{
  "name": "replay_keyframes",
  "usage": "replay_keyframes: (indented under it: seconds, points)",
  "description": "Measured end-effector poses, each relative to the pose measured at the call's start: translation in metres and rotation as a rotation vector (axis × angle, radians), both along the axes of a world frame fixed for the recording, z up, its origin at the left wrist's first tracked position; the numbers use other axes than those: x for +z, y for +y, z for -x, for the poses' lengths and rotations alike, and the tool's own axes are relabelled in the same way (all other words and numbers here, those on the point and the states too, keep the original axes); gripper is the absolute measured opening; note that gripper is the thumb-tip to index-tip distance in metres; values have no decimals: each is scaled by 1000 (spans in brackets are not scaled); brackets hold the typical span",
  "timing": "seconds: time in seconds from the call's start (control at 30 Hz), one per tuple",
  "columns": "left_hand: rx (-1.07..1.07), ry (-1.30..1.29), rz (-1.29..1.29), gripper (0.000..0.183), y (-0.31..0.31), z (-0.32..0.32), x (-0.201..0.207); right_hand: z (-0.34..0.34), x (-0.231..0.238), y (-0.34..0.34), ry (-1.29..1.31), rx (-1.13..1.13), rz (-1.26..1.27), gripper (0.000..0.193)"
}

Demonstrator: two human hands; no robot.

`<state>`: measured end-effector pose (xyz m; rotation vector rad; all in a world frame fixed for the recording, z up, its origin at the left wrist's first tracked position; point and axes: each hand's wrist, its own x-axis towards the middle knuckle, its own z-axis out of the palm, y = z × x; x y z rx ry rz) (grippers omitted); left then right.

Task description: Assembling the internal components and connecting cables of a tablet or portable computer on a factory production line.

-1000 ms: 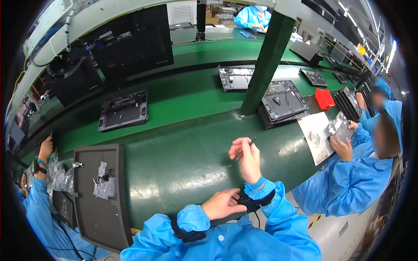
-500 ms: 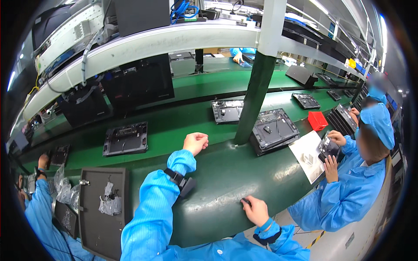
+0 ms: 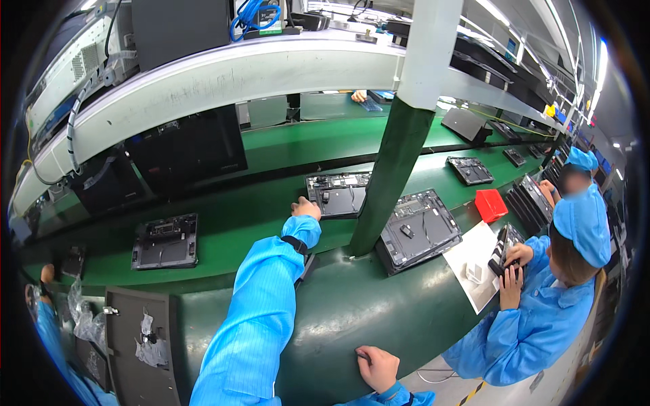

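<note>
My left arm reaches out over the green belt, and my left hand (image 3: 306, 208) is closed at the near left edge of an opened laptop base (image 3: 345, 199). Its fingertips are partly hidden against that edge. The base lies flat with its inner boards and a loose cable showing; a post covers its right end. Close to the near edge of the dark green bench (image 3: 325, 318), my right hand (image 3: 380, 371) is curled around a small black object (image 3: 362, 354), mostly covered by the fingers.
A green-and-white post (image 3: 396, 149) rises from the bench beside stacked laptop bases (image 3: 420, 230). Another opened base (image 3: 164, 241) lies left on the belt. At right, a co-worker (image 3: 535, 298) handles a dark part near a red bin (image 3: 490, 205). A grey tray (image 3: 139, 345) stands lower left.
My left hand has moved forward from above the bench to the laptop base's edge. My right hand stays low, still holding the small black object. The whole view has shifted somewhat.
</note>
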<state>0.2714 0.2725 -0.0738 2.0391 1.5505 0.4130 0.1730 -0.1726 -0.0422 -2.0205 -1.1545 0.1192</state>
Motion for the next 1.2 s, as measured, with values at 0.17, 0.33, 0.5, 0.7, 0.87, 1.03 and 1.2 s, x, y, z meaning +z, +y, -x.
replay_keyframes:
  seconds: [0.17, 0.33, 0.5, 0.7, 0.87, 1.03, 1.2]
  points:
    - [132, -220, 11, 41, 4, -5, -12, 1, -1, 3, 39, 1, -19, 12]
    - [183, -593, 145, 37, 11, 8, -6, 1, -2, 4, 30, 21, -26, 12]
    - [193, -667, -253, 29, 38, 108, 2, -4, -13, -3, 44, 39, -54, 12]
    - [66, -969, 83, 19, 35, 277, 35, -3, -7, -1, 57, 36, -40, 10]
    - [-276, -740, 410, 16, -24, 319, 53, -9, -1, 1, 106, 33, 1, 12]
    - [-492, -464, 338, 13, -52, 316, 26, -13, 7, 24, 353, 203, -6, 14]
    - [-612, -365, -245, 8, -134, 291, 98, 0, 26, 27, 252, 359, 26, 15]
